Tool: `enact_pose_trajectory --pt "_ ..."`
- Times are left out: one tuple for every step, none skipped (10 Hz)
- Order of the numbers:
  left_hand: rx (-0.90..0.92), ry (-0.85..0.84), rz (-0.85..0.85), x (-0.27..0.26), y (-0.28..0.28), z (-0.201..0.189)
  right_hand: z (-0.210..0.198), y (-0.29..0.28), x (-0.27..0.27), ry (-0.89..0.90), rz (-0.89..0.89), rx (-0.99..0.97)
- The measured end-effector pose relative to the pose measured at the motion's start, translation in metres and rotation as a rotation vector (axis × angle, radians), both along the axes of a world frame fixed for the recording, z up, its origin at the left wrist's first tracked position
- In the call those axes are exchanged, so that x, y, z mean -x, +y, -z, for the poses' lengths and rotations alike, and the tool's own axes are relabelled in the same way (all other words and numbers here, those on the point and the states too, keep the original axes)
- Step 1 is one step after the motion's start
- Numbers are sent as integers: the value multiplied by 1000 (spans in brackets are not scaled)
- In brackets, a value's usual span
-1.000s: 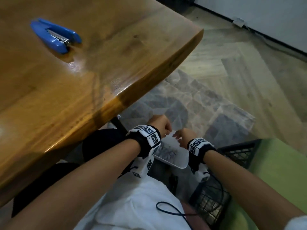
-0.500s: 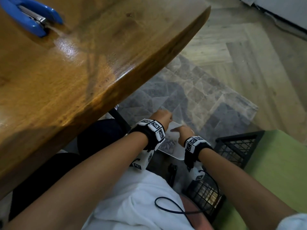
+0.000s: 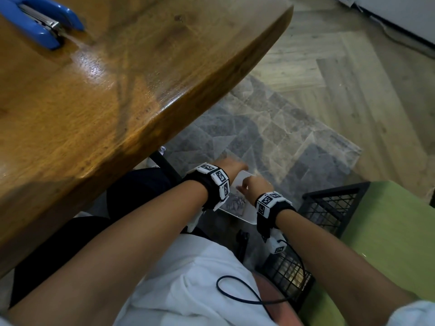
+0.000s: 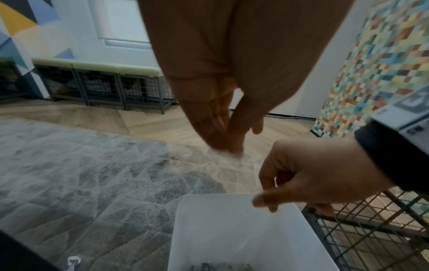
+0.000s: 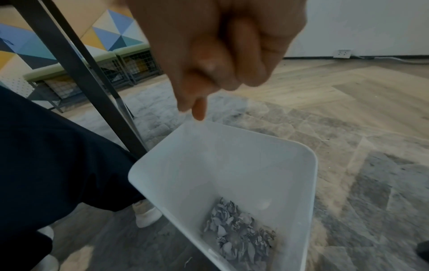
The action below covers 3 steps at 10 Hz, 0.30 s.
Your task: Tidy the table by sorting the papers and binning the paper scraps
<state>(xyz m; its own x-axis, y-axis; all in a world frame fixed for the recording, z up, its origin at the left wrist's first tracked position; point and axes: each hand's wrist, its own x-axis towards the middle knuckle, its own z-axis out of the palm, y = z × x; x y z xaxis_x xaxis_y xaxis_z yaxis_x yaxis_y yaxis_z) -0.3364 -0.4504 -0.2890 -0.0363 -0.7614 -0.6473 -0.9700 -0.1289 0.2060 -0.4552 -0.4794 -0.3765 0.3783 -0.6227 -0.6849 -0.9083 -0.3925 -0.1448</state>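
Observation:
A white bin (image 3: 249,221) stands on the floor beside the table, and crumpled paper scraps (image 5: 236,229) lie at its bottom. Both hands hover just above its rim. My left hand (image 4: 223,128) points down with its fingers straight and together, holding nothing. Just to its right, my right hand (image 5: 220,64) has its fingers curled in, one fingertip poking down toward the bin's rim (image 5: 199,124). I see no scrap in it. In the head view the left hand (image 3: 231,164) and right hand (image 3: 253,184) are almost touching over the bin.
The wooden table (image 3: 117,90) fills the upper left, with a blue stapler (image 3: 42,22) on it. A dark table leg (image 5: 76,73) and my knee lie left of the bin. A black wire crate (image 3: 329,208) with a green cushion (image 3: 388,231) stands to the right. A grey rug (image 3: 270,137) covers the floor.
The two hands have come closer together above the bin. The left hand's fingers have straightened from a curled fist. The head view has tilted down toward the bin.

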Motion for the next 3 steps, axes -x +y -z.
enact_pose_trajectory --pt "-171 -2 -66 1 -4 -11 -8 -1 -1 28 -20 -9" --pt "-81 -9 -125 2 -6 -19 -12 -6 5 38 -130 -123" --pt "18 -6 -151 1 -2 -23 -19 -9 8 29 -157 -146"
